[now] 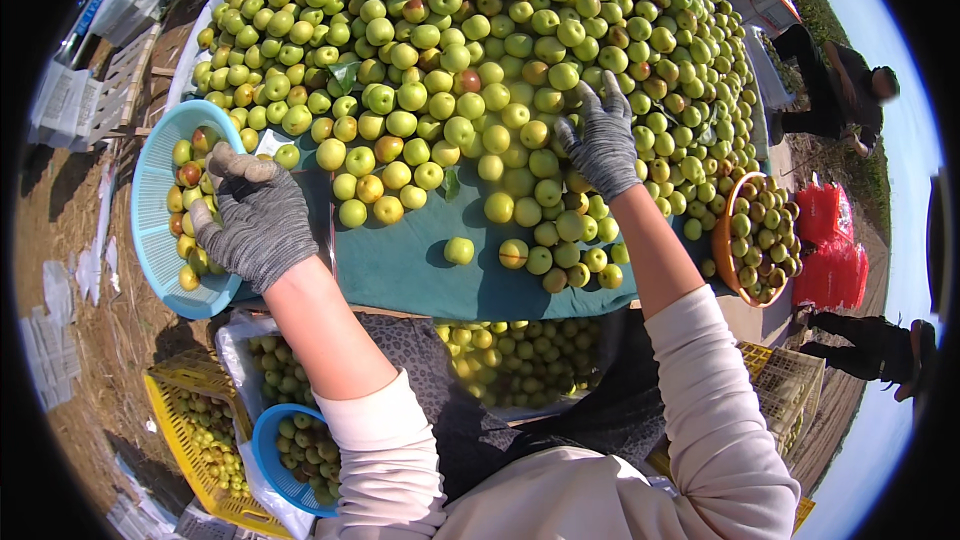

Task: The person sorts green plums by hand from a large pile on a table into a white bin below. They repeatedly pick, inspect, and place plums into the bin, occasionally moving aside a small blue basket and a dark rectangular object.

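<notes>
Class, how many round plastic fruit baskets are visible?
3: a pale-blue round plastic basket at left, a bright-blue round plastic basket at lower left, and an orange round plastic basket at right. Others may be hidden.

Bare front cloth (385,270), 1 lone fruit (459,251) in the way

Blue lettering (91,10), slanted and too small to read with certainty, runs along a dark, narrow object (70,46) at ten o'clock, near the rim; no text elsewhere can be read.
</notes>
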Demonstrator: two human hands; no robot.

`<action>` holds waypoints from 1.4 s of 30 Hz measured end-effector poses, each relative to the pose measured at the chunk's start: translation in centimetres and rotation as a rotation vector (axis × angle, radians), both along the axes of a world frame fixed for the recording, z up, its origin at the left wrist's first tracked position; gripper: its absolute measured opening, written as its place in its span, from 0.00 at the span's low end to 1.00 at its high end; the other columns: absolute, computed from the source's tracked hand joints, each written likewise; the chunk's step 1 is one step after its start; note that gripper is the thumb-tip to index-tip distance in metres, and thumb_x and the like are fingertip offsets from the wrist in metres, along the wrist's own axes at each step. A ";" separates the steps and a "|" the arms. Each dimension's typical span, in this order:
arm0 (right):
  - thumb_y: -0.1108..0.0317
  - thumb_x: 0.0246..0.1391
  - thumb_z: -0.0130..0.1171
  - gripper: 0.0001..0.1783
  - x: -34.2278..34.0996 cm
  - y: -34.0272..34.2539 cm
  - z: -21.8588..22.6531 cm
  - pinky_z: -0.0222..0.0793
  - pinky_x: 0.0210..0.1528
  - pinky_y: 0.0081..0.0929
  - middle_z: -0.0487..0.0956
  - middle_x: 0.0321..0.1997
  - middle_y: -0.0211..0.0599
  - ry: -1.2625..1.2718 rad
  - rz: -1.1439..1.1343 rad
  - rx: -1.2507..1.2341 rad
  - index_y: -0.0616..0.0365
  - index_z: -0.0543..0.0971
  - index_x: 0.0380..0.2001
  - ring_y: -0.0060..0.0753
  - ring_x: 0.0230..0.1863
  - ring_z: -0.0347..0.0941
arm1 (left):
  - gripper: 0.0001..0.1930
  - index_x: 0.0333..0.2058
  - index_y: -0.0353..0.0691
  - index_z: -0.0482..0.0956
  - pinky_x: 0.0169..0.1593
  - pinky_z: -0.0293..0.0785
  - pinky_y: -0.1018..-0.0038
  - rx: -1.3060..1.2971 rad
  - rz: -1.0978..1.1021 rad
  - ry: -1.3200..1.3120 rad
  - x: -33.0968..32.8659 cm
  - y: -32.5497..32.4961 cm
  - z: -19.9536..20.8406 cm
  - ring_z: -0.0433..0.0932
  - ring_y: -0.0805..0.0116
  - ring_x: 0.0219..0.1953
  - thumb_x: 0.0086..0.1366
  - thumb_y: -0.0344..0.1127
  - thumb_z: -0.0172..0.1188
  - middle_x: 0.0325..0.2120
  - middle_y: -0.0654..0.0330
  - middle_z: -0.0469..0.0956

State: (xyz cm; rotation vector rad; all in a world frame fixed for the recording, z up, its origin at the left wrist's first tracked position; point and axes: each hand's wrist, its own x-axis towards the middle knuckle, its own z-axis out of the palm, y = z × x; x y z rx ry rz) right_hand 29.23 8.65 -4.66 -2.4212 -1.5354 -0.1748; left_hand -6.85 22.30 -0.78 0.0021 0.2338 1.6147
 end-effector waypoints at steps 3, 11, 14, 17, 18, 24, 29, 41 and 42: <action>0.57 0.49 0.64 0.32 0.7 -1.7 0.2 0.63 0.62 0.46 0.60 0.64 0.52 0.022 0.019 -0.022 0.50 0.70 0.57 0.58 0.63 0.59 | 0.22 0.50 0.33 0.71 0.35 0.77 0.68 0.038 -0.312 0.195 4.2 -1.4 -0.4 0.77 0.62 0.34 0.68 0.46 0.45 0.36 0.54 0.79; 0.66 0.52 0.62 0.20 6.3 -4.9 0.1 0.69 0.54 0.36 0.76 0.48 0.44 0.063 -0.144 0.393 0.55 0.76 0.50 0.44 0.50 0.74 | 0.14 0.48 0.42 0.76 0.42 0.73 0.79 0.331 -0.799 1.229 14.4 -7.8 -0.5 0.75 0.77 0.38 0.66 0.39 0.57 0.43 0.65 0.77; 0.59 0.53 0.62 0.25 10.2 -1.8 0.8 0.70 0.53 0.37 0.75 0.49 0.46 -0.031 -0.353 0.226 0.55 0.73 0.53 0.46 0.50 0.73 | 0.15 0.49 0.38 0.74 0.49 0.73 0.73 0.325 -0.818 1.259 14.7 -8.0 -0.9 0.75 0.71 0.43 0.67 0.38 0.56 0.44 0.59 0.77; 0.55 0.53 0.61 0.26 11.2 0.6 0.6 0.71 0.50 0.38 0.73 0.49 0.47 0.018 -0.327 0.160 0.53 0.71 0.52 0.47 0.48 0.74 | 0.15 0.49 0.38 0.74 0.51 0.72 0.73 0.329 -0.838 1.302 14.9 -8.1 -1.5 0.73 0.71 0.46 0.67 0.37 0.57 0.45 0.59 0.76; 0.55 0.53 0.61 0.24 11.1 0.8 0.6 0.72 0.49 0.39 0.73 0.47 0.47 0.040 -0.335 0.083 0.50 0.72 0.51 0.47 0.46 0.74 | 0.15 0.49 0.38 0.74 0.52 0.72 0.73 0.327 -0.855 1.261 15.1 -8.2 -1.7 0.73 0.71 0.46 0.67 0.37 0.57 0.46 0.59 0.76; 0.61 0.51 0.63 0.23 5.9 -1.1 2.9 0.74 0.45 0.37 0.76 0.44 0.42 0.073 -0.165 0.133 0.51 0.72 0.50 0.45 0.41 0.76 | 0.21 0.55 0.37 0.69 0.38 0.79 0.76 0.131 -1.101 0.978 15.5 -8.5 -2.1 0.80 0.68 0.38 0.67 0.42 0.55 0.44 0.54 0.78; 0.60 0.51 0.63 0.26 -3.4 -3.7 3.9 0.71 0.49 0.38 0.75 0.41 0.43 0.541 0.452 0.202 0.55 0.71 0.53 0.45 0.45 0.74 | 0.28 0.58 0.37 0.64 0.51 0.77 0.65 -0.191 -1.235 0.531 16.1 -9.3 -1.8 0.75 0.61 0.49 0.65 0.46 0.56 0.53 0.50 0.70; 0.62 0.51 0.58 0.21 12.0 -2.7 1.2 0.66 0.57 0.42 0.74 0.49 0.43 -0.104 -0.320 0.051 0.49 0.75 0.50 0.51 0.49 0.70 | 0.23 0.53 0.31 0.67 0.30 0.76 0.74 0.045 -0.012 -0.020 0.7 0.7 1.5 0.75 0.67 0.31 0.66 0.42 0.54 0.37 0.54 0.76; 0.61 0.52 0.57 0.21 12.6 -2.4 0.9 0.66 0.56 0.43 0.73 0.49 0.44 -0.116 -0.340 0.015 0.49 0.75 0.50 0.52 0.49 0.70 | 0.26 0.56 0.30 0.65 0.35 0.78 0.73 0.007 0.067 -0.070 -0.3 0.6 1.6 0.77 0.64 0.41 0.67 0.45 0.50 0.45 0.52 0.75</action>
